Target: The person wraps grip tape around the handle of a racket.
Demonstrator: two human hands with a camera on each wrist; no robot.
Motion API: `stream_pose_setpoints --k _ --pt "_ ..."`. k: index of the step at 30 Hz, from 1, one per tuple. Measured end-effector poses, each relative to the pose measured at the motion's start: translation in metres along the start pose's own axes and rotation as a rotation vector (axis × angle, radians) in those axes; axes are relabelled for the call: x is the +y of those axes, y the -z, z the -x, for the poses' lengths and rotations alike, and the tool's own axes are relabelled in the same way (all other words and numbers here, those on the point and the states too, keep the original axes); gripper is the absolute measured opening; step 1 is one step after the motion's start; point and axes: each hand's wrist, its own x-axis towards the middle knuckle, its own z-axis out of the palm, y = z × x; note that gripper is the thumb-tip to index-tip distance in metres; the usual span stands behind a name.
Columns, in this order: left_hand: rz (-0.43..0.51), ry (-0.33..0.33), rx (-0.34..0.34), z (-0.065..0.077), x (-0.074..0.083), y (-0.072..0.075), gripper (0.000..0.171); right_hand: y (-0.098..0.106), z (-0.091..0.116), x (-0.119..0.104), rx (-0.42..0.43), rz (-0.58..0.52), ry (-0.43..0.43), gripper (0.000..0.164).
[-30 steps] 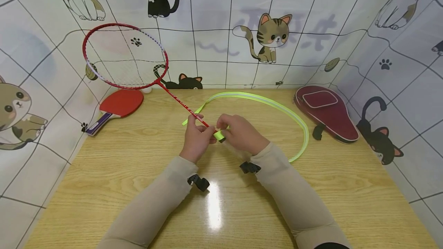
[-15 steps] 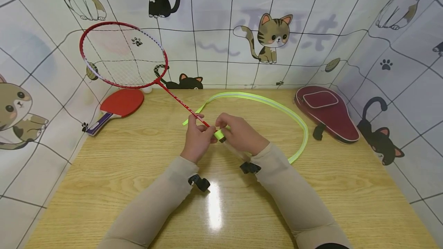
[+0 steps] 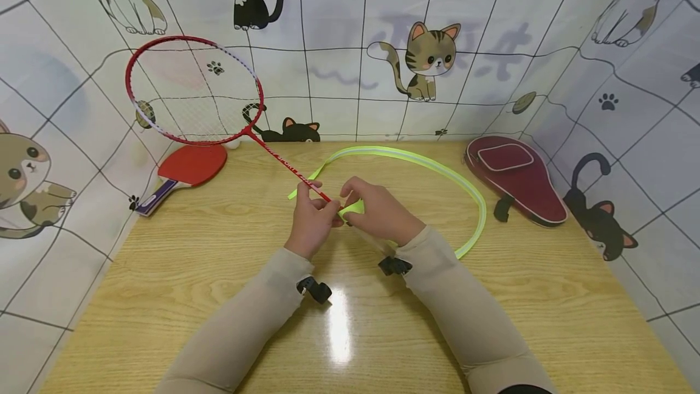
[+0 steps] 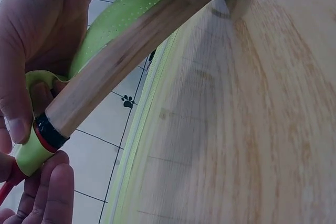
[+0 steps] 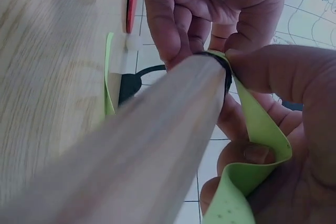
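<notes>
A red badminton racket (image 3: 282, 162) slants across the head view, its strung head raised against the back wall. My left hand (image 3: 312, 222) pinches it where the shaft meets the handle. The bare wooden handle (image 4: 121, 59) has black bands near both ends. Lime-green grip tape (image 5: 262, 124) goes around the cone at the handle's top. My right hand (image 3: 383, 214) pinches this tape beside the black band, with a fold of it running over the fingers. The rest of the tape curves in a wide loop over the table behind and right of the hands.
A red table tennis paddle (image 3: 192, 166) lies at the left of the wooden table (image 3: 219, 297), with a white ball (image 3: 233, 143) behind it. A dark red paddle case (image 3: 514, 178) lies at the right. Cat-patterned walls (image 3: 339, 65) enclose the back and sides.
My right thumb and fingers have shifted slightly at the tape, lifting a fold of it away from the handle. The left hand keeps its hold; the racket head has moved slightly.
</notes>
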Motion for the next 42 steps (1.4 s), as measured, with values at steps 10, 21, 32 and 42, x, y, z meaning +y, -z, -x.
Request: stream_pose_setpoints --k 10,21,32,42 --pt "-0.027 0.023 0.021 0.001 -0.001 0.0 0.058 -0.005 0.0 -0.001 0.058 0.026 0.02 0.033" --pt "-0.069 0.041 0.029 0.001 -0.001 0.001 0.065 -0.006 -0.002 0.001 0.032 0.01 0.028 0.036" --pt "-0.074 0.037 -0.01 0.0 0.0 0.002 0.067 0.001 0.0 0.004 -0.006 -0.044 0.008 0.036" --pt "-0.043 0.047 -0.036 0.001 0.0 0.0 0.064 0.006 0.001 0.004 -0.047 -0.056 -0.032 0.038"
